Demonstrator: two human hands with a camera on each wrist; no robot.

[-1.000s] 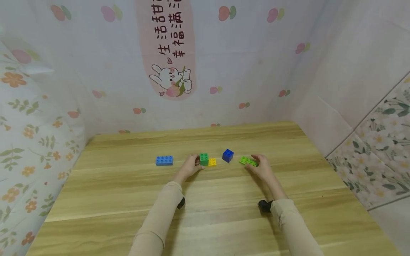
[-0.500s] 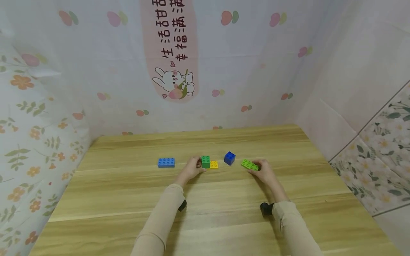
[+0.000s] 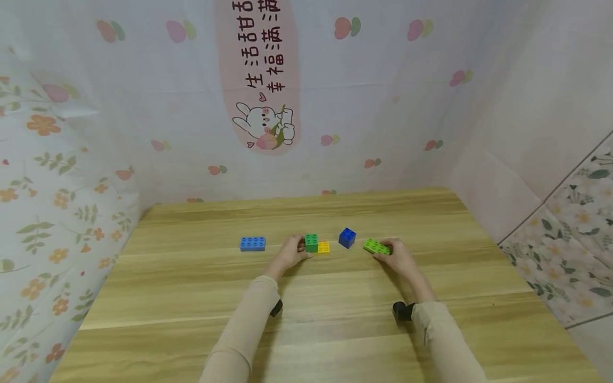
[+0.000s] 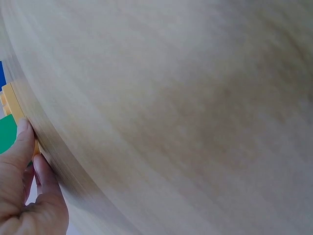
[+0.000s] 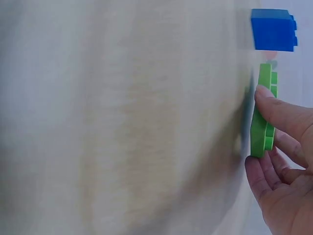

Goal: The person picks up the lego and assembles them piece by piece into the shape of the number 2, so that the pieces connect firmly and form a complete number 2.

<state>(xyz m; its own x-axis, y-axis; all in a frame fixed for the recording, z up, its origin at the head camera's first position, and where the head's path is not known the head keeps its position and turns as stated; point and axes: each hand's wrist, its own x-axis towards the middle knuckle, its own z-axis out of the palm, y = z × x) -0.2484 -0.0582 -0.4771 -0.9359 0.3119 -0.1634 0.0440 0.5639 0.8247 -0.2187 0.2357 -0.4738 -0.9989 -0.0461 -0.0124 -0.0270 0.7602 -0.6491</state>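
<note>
In the head view my left hand [image 3: 291, 252] grips the left end of two joined toy building bricks: a green brick [image 3: 311, 243] on top of a thin yellow brick [image 3: 324, 247]. In the left wrist view the thumb lies along the side of the yellow brick [image 4: 15, 102], and the green brick [image 4: 7, 133] is partly cut off by the frame. My right hand [image 3: 399, 258] pinches a flat lime-green brick [image 3: 375, 246] by its right end. That lime-green brick [image 5: 260, 132] appears in the right wrist view between thumb and fingers, close over the table.
A dark blue brick [image 3: 347, 238] stands between the two hands, slightly farther back. To the left of the left hand lies a longer light blue brick [image 3: 252, 244]. The wooden table [image 3: 325, 319] meets a patterned curtain [image 3: 373, 122] behind.
My right thumb and fingers have come together on the lime-green brick. The left hand keeps its hold on the green and yellow bricks. The head view has shifted slightly.
</note>
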